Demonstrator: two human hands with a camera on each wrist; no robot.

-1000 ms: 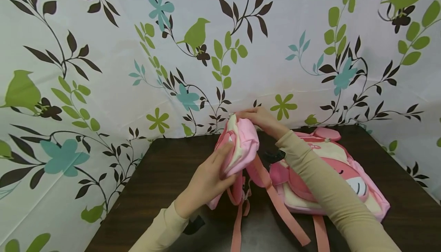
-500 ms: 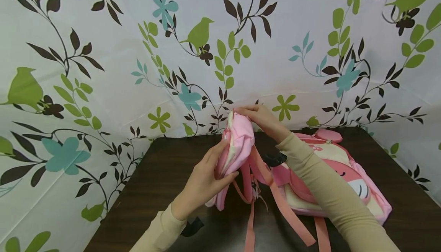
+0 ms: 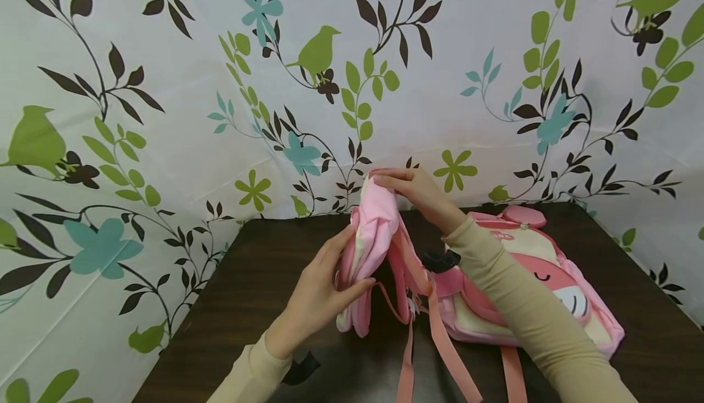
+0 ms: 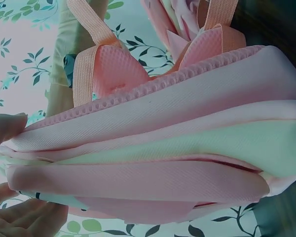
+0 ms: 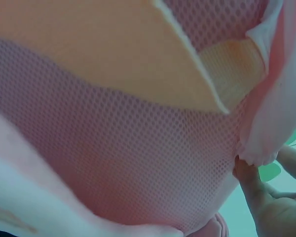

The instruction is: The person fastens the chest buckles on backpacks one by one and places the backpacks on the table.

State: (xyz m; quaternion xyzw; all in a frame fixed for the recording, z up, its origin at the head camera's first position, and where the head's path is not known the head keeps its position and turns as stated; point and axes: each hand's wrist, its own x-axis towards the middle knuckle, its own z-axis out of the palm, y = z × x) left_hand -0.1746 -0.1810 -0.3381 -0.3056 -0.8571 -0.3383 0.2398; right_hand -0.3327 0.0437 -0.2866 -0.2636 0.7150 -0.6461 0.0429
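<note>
A pink and cream backpack (image 3: 379, 210) is held up over the table, its narrow side facing me in the head view. My left hand (image 3: 316, 296) grips its lower part, thumb on one face and fingers on the other. At the top edge, my right hand (image 3: 420, 192) pinches the fabric. In the left wrist view the layered pink and pale panels (image 4: 138, 182) run across, with shoulder straps (image 4: 89, 74) beyond. The right wrist view shows the mesh back panel (image 5: 133, 143) and a pinching hand (image 5: 278, 207) at its edge. Loose coral straps (image 3: 451, 342) hang down.
A second pink and cream backpack (image 3: 541, 250) with an animal face lies on the dark table (image 3: 220, 329) at right, partly behind my right sleeve (image 3: 528, 305). A patterned cloth (image 3: 181, 115) hangs behind the table. Black bands (image 3: 442, 260) sit by both wrists.
The held backpack has turned, so its front face swings out of sight and its side shows. Its hanging straps have shifted to the right at first, then slightly back. Both hands keep their grip.
</note>
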